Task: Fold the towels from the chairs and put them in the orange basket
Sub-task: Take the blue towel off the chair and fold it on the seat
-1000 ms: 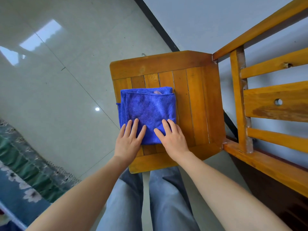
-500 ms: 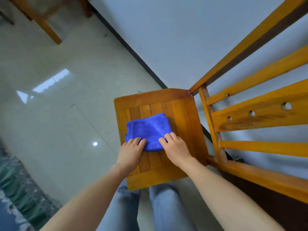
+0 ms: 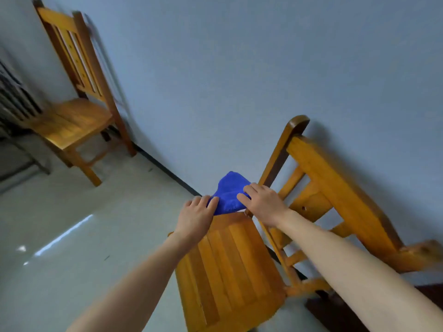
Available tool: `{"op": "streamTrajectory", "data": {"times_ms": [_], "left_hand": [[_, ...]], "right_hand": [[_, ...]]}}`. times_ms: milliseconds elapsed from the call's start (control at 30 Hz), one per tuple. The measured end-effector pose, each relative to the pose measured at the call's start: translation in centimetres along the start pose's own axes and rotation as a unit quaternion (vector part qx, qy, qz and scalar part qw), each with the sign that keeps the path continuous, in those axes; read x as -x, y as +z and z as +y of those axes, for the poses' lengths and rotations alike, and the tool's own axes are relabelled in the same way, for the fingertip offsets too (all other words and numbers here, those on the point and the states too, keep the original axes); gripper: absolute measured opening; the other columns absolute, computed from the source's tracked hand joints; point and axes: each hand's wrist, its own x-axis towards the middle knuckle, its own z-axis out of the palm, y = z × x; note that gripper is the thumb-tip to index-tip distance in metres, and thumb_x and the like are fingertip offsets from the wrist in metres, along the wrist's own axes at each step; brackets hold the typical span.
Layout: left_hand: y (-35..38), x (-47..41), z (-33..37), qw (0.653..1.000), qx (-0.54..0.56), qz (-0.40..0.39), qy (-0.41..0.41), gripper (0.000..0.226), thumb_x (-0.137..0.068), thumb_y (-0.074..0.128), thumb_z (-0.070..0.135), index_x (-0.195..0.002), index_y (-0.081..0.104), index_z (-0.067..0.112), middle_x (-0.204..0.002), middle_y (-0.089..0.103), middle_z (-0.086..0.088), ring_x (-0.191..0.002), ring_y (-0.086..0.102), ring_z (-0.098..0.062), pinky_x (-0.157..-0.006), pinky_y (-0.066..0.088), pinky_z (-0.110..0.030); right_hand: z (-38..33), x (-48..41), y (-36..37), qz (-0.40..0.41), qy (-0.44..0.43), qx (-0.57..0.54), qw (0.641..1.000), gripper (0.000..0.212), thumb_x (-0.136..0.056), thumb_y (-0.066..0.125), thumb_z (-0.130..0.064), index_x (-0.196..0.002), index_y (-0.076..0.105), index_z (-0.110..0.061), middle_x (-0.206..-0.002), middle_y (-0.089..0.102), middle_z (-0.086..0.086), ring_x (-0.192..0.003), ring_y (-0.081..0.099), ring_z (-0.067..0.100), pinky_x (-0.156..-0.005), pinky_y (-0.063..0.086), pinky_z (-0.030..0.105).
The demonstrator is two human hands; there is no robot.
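A folded blue towel is lifted above the far edge of the near wooden chair's seat. My left hand grips its left near corner, fingers curled over the cloth. Over on the right near edge, my right hand holds it, fingers on top. The towel's underside and my thumbs are hidden. No orange basket is in view.
A second wooden chair with a bare seat stands against the blue-grey wall at the upper left. The near chair's slatted back rises on the right. Glossy pale floor spreads to the left. A dark metal frame sits at the far left.
Both hands have gripped the folded towel and lifted it off the seat. The camera has tilted up, bringing the second chair and wall into view.
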Motion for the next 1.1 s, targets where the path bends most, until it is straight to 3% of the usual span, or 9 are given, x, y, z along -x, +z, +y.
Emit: {"op": "streamTrajectory", "data": {"times_ms": [100, 167, 300, 533, 700, 967, 1100], "left_hand": [[-6.2, -3.4, -0.6, 0.995, -0.055, 0.069, 0.051, 0.056, -0.048, 0.088, 0.017, -0.100, 0.067, 0.015, -0.089, 0.070, -0.004, -0.070, 0.066, -0.023, -0.059, 0.052, -0.031], [-9.9, -5.2, -1.0, 0.987, -0.075, 0.123, 0.068, 0.059, -0.043, 0.088, 0.013, -0.098, 0.065, 0.015, -0.082, 0.069, -0.002, -0.063, 0.064, -0.023, -0.054, 0.049, -0.028], [-15.1, -6.7, -1.4, 0.971, -0.095, 0.195, 0.096, 0.067, -0.046, 0.082, 0.008, -0.102, 0.047, 0.017, -0.079, 0.067, 0.000, -0.060, 0.060, -0.023, -0.053, 0.045, -0.026], [-21.2, -6.8, -3.3, 0.951, -0.129, 0.261, 0.107, 0.065, -0.049, 0.082, 0.010, -0.105, 0.049, 0.017, -0.082, 0.065, 0.001, -0.062, 0.060, -0.022, -0.053, 0.046, -0.027], [-23.6, -5.5, -3.4, 0.935, -0.177, 0.295, 0.083, 0.061, -0.053, 0.083, 0.015, -0.106, 0.055, 0.016, -0.086, 0.066, 0.000, -0.066, 0.062, -0.022, -0.056, 0.050, -0.029], [-25.3, 1.1, -2.2, 0.914, -0.248, 0.318, -0.040, 0.073, -0.048, 0.089, 0.024, -0.108, 0.048, 0.017, -0.090, 0.070, -0.003, -0.072, 0.067, -0.021, -0.060, 0.054, -0.031], [-23.9, 6.4, -0.4, 0.908, -0.276, 0.291, -0.118, 0.070, -0.049, 0.087, 0.025, -0.106, 0.048, 0.016, -0.089, 0.069, -0.003, -0.069, 0.065, -0.021, -0.057, 0.051, -0.031]], "right_hand": [[3.1, -2.2, -5.6, 0.045, 0.014, 0.043, 0.998, 0.037, -0.050, 0.084, -0.002, -0.081, 0.065, -0.009, -0.071, 0.061, 0.009, -0.061, 0.060, 0.023, -0.045, 0.051, 0.028], [4.7, -3.3, -9.1, 0.076, 0.026, 0.069, 0.994, 0.036, -0.051, 0.084, -0.002, -0.081, 0.066, -0.009, -0.073, 0.063, 0.009, -0.062, 0.061, 0.022, -0.046, 0.052, 0.027], [6.4, -4.9, -14.0, 0.136, 0.022, 0.110, 0.984, 0.035, -0.052, 0.078, 0.003, -0.082, 0.064, -0.008, -0.073, 0.062, 0.009, -0.063, 0.061, 0.022, -0.049, 0.053, 0.027], [7.4, -8.1, -19.3, 0.268, -0.039, 0.151, 0.951, 0.047, -0.058, 0.077, -0.002, -0.091, 0.046, -0.009, -0.073, 0.064, 0.007, -0.063, 0.062, 0.020, -0.051, 0.052, 0.024], [7.9, -9.5, -21.2, 0.320, -0.092, 0.163, 0.929, 0.041, -0.062, 0.076, -0.001, -0.089, 0.046, -0.009, -0.073, 0.063, 0.007, -0.064, 0.061, 0.020, -0.050, 0.051, 0.025], [5.7, -12.8, -22.5, 0.388, -0.211, 0.079, 0.894, 0.035, -0.059, 0.079, -0.004, -0.084, 0.054, -0.009, -0.072, 0.065, 0.008, -0.062, 0.062, 0.020, -0.047, 0.050, 0.024], [2.9, -13.3, -21.8, 0.399, -0.303, 0.034, 0.865, 0.040, -0.065, 0.079, -0.012, -0.088, 0.046, -0.011, -0.075, 0.065, 0.007, -0.063, 0.062, 0.019, -0.049, 0.052, 0.026]]}}
